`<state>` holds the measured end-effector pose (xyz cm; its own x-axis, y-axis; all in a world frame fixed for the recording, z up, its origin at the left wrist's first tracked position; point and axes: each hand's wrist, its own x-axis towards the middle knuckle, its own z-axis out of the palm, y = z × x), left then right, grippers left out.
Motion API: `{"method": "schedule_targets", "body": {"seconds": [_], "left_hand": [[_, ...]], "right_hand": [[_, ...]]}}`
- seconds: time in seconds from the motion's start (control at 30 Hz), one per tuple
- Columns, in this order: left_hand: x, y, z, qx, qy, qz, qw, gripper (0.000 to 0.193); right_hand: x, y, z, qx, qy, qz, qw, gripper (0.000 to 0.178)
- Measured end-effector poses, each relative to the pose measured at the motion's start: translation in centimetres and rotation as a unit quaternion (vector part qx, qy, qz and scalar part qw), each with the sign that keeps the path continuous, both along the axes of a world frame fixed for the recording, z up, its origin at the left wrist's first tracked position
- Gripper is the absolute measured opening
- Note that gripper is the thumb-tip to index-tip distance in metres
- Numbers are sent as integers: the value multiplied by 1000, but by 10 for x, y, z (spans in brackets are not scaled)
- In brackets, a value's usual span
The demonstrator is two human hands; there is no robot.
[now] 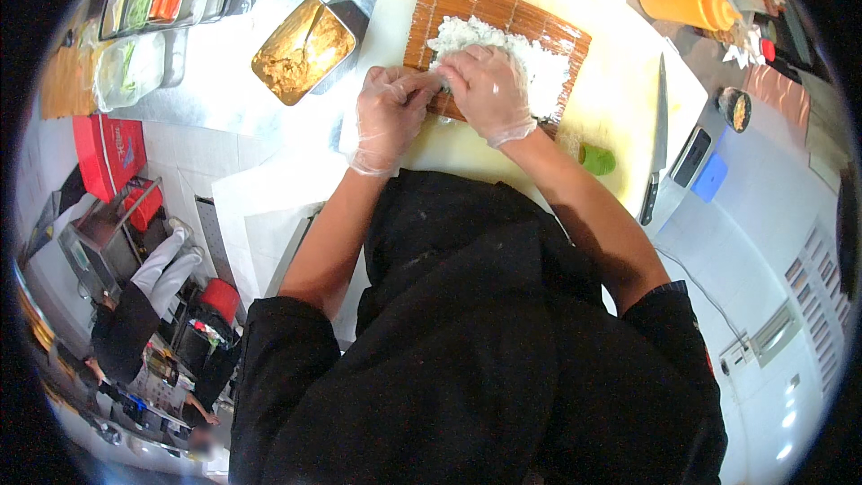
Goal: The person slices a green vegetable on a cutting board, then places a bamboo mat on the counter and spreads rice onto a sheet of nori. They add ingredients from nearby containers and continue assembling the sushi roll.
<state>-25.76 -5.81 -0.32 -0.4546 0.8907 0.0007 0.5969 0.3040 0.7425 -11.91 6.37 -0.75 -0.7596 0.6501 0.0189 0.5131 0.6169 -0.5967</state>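
A brown bamboo rolling mat (431, 13) lies on a pale cutting board (503, 157), with white rice (543, 72) spread across it. Both hands wear clear plastic gloves. My left hand (393, 112) is closed at the left edge of the rice, fingers pinched; what is between the fingertips is hidden. Bent fingers of my right hand (487, 94) press together into the rice, its thumb close to the left fingertips. Part of the rice layer is covered by the right hand.
Left of the board stands a metal tub of orange-brown filling (310, 58). A long knife (661, 126) lies along the board's right side, with a green item (597, 160) nearer. An orange squeeze bottle (687, 7) lies at the far right. Another person (135, 323) is at lower left.
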Motion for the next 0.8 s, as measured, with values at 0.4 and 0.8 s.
{"method": "schedule_targets", "body": {"seconds": [0.4,0.8], "left_hand": [[7,1,-7,7,-103,88,991,26],[-6,22,-2,-42,-14,20,999,24]], "right_hand": [[-3,13,9,-57,-33,51,997,19],[12,18,12,-174,62,-20,983,20]]}}
